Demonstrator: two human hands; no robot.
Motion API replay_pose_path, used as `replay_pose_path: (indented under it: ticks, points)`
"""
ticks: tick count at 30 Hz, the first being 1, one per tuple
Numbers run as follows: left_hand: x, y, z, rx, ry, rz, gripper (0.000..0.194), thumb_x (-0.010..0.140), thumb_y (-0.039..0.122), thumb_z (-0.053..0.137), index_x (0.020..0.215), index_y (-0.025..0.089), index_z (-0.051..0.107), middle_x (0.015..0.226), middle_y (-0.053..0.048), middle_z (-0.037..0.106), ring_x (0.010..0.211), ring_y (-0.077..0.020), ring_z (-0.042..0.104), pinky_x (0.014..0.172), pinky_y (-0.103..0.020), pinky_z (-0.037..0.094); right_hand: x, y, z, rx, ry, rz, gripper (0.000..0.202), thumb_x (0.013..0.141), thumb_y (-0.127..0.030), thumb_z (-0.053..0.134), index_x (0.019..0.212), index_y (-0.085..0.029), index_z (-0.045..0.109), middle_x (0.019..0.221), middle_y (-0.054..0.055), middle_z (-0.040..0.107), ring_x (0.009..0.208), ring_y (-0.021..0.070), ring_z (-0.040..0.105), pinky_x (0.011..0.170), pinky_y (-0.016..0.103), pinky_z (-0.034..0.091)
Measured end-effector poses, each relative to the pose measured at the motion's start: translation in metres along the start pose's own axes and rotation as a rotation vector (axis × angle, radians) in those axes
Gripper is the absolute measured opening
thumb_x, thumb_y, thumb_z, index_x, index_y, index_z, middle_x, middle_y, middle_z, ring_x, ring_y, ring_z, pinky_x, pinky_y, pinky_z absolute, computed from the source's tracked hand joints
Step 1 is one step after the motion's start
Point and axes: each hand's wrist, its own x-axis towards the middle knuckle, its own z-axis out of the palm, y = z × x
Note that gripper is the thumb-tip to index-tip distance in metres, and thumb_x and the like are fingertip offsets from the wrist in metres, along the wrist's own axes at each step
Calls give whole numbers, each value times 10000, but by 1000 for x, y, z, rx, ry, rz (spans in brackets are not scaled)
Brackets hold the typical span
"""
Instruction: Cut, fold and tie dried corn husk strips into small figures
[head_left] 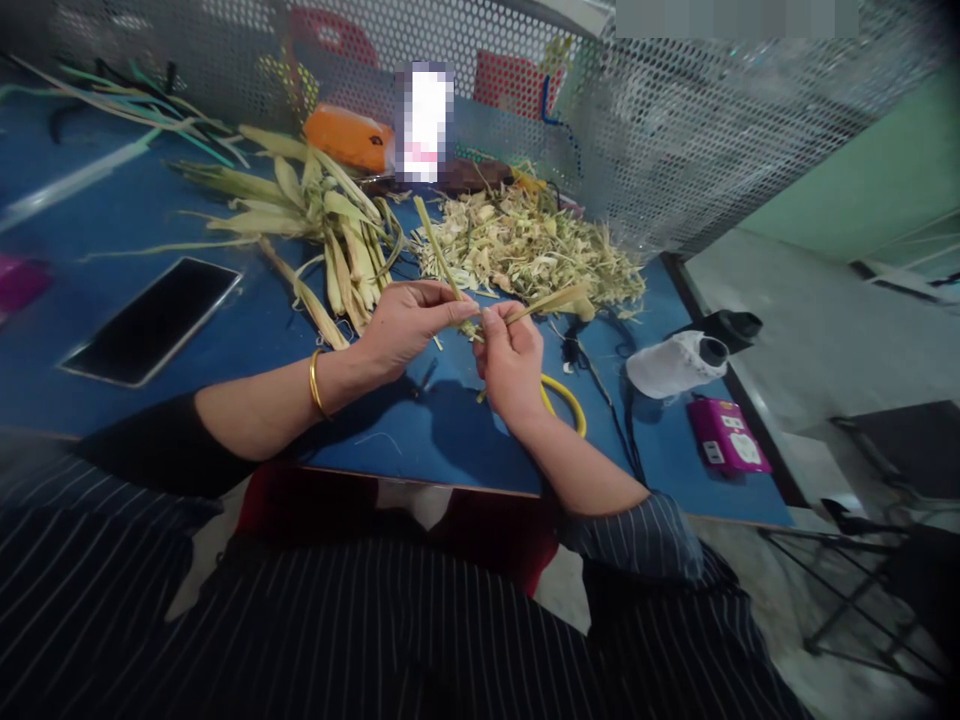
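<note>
- On the blue counter: husk bundle, left of the scrap heap.
- Left hand: nearly closed, pinching 2 husk strips.
- Right hand: curled, pinching them too.
- Husk strips: meeting between both hands.

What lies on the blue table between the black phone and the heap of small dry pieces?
A bunch of long, dry leaves lies between the phone and the heap, as the head view shows.
</note>
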Motion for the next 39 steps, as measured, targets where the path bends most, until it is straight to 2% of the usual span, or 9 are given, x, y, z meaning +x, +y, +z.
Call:
replay_pose_path:
  ticks: [4,11,14,17,19,23,31,36,39]
  points:
    - [2,1,-2,58,-10,-17,330,678,455,764,727,132,720,663,-26,657,609,-100,516,573,-229,398,2,4,-1,-15,-13,-4,233,895,-380,543,744,-243,430,518,-82,428,419,62,365,452,231,333]
    - [8,3,-12,184,-86,-2,395,845,508,592,803,135,716,454,66,341,430,-59,269,433,-220,203,10,9,-10,-112,-5,-161,270,925,-437,502,757,-227,476,529,-78,461,446,60,421,459,210,352]
    - [9,4,-14,172,-120,2,443,898,521,497,865,132,707,488,41,433,437,-70,368,443,-211,278,12,7,-13,-151,20,-209,270,931,-450,495,781,-225,489,524,-74,536,399,61,448,434,214,367]
    - [10,2,-14,248,-105,77,358,798,485,654,808,129,698,581,11,552,510,-77,461,487,-203,347,12,5,-14,-182,18,-201,258,930,-438,503,786,-223,507,515,-66,577,381,73,488,429,222,397]
    - [10,0,-14,311,-112,124,306,737,429,727,760,126,691,603,15,568,529,-70,461,502,-196,356,13,5,-14,-196,-10,-210,238,928,-415,509,798,-218,534,544,-58,594,408,74,515,441,220,411]
    - [10,-1,-15,315,-157,128,258,787,373,674,729,122,676,580,19,570,522,-72,499,521,-197,394,17,3,-18,-239,-18,-266,192,882,-368,592,790,-201,609,600,-50,586,496,68,543,501,214,432]
    - [9,3,-15,134,-288,-76,275,766,342,700,913,110,724,646,-2,635,420,-42,426,410,-190,344,22,0,-20,-157,-114,-172,206,821,-383,669,755,-192,626,521,-60,557,434,63,493,448,206,402]
    - [9,0,-14,90,-260,-110,226,757,296,715,894,118,729,580,14,609,401,-36,401,394,-180,315,22,-1,-22,-3,-157,-113,294,844,-466,626,767,-184,658,561,-47,557,434,55,479,452,211,387]
    - [8,1,-14,115,-399,-159,203,772,314,702,824,119,723,630,-16,657,405,-34,409,395,-179,312,23,2,-20,98,-123,-28,391,845,-540,591,718,-175,653,508,-51,507,393,50,426,414,215,335]
